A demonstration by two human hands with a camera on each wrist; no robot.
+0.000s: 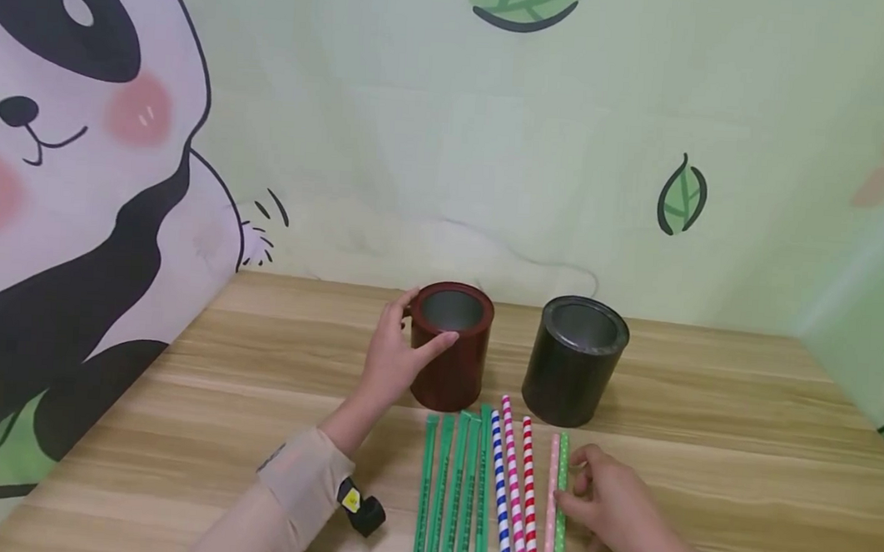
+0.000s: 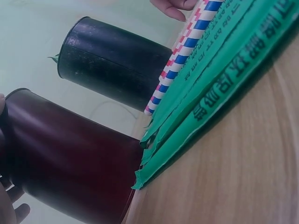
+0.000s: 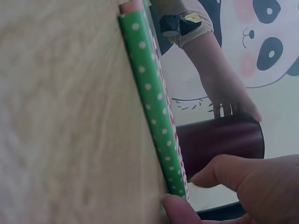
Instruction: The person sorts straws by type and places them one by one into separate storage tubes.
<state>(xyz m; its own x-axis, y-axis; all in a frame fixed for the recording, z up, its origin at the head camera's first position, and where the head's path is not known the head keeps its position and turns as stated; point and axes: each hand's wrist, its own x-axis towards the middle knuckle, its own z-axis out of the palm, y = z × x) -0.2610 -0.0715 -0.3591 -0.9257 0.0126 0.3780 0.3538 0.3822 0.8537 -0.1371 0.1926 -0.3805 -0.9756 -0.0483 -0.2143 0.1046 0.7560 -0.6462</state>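
Against right hand (image 1: 617, 506), green dotted straw (image 1: 561, 507)

Soft, even light; faint shadows; both wrist views blurred.
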